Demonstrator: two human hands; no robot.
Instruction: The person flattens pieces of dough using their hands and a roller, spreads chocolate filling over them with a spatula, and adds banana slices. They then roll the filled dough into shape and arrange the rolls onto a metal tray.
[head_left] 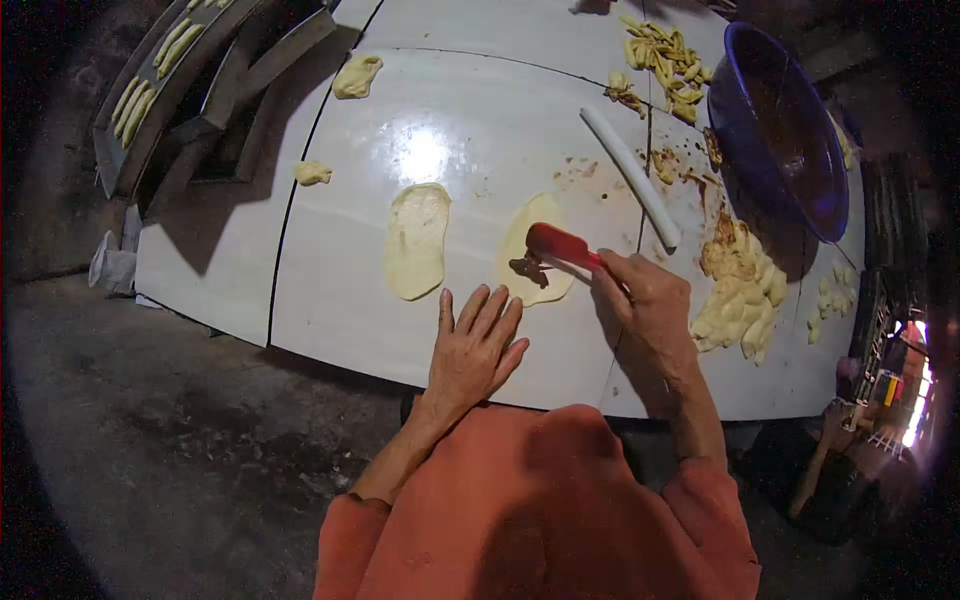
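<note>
gripping a smooth red spatula [560, 243] in the right hand [650, 295], with thumb and fingers closed around the handle. holding its broad, rounded blade at a sticky-looking dark brown paste [530, 268], on a thin, pale oval of dough [517, 240]; cannot tell whether pressing into the paste. resting the left hand [475, 340] palm down, with fingers spread, at the near edge of the oval; cannot tell whether touching it. lying flat on the glossy white tabletop [340, 260]. just left, a second, longer dough sheet [418, 245], round-ended and slightly uneven. to the right, a smooth white cylindrical rod [630, 178], slanted; a deep blue basin [737, 155]; soft, overlapping dough pieces [740, 310], partly smeared brown.
</note>
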